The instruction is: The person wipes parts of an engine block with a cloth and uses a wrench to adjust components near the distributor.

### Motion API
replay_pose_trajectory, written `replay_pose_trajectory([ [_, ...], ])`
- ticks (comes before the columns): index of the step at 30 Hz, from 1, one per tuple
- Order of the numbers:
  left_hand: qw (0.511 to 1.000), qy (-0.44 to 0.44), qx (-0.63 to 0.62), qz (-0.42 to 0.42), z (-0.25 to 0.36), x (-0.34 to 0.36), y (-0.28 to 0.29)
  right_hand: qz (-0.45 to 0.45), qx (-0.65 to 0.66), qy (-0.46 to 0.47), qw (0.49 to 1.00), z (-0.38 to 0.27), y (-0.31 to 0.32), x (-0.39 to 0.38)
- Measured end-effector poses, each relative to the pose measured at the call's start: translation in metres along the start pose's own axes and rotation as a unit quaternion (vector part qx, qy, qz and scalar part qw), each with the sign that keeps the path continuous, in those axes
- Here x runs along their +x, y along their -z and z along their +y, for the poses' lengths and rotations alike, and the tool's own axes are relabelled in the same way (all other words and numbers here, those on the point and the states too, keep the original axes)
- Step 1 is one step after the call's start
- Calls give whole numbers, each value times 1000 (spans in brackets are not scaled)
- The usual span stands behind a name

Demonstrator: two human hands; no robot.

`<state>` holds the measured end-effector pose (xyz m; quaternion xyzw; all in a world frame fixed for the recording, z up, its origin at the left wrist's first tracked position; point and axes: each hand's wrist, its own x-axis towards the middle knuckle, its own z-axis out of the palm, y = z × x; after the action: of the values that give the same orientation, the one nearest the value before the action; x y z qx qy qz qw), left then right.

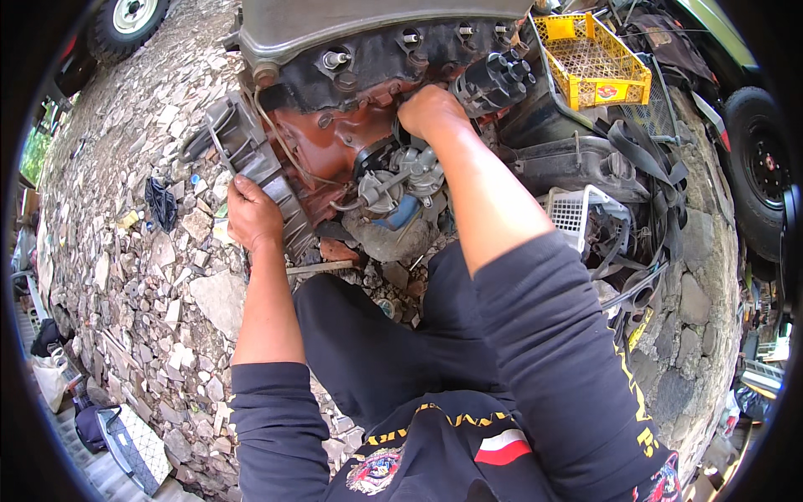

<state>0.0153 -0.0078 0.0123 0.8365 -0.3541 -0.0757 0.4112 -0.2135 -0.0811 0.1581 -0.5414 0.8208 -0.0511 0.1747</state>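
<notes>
A large engine with a reddish-brown block (322, 138) lies in front of me, and spark plugs (335, 60) stick out along its black upper part. My left hand (255, 213) is closed on the edge of the grey ribbed bell housing (251, 155) at the engine's left end, thumb on top. Against the block's right side, my right hand (432, 113) is curled, with its fingertips turned down out of sight. Just right of it sits a black distributor cap (493, 84). Below the right hand is a metal fuel pump (401, 184) with a thin pipe running left.
Broken stone (167, 276) covers the ground. To the right stand a yellow crate (598, 63), a white plastic basket (577, 213) and black straps (648, 155). A wheel (757, 159) is at the far right, another tyre (125, 25) at upper left. A black plastic bag (161, 203) lies left.
</notes>
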Motion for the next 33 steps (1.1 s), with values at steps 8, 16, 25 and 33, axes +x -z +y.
replay_pose_trajectory([
  [8, 1000, -8, -20, 7, 3, -6, -10, -17, -121, 90, 988, 42, -41, 71],
  [16, 1000, 12, -12, 2, 5, -3, -5, 12, -13, 128, 992, 46, -47, 52],
  [25, 1000, 9, -8, 5, -2, -1, -4, 4, 166, 60, 984, 18, -5, 2],
  [33, 1000, 11, -15, 7, -3, 1, -5, 13, 182, 89, 979, 22, -12, -6],
])
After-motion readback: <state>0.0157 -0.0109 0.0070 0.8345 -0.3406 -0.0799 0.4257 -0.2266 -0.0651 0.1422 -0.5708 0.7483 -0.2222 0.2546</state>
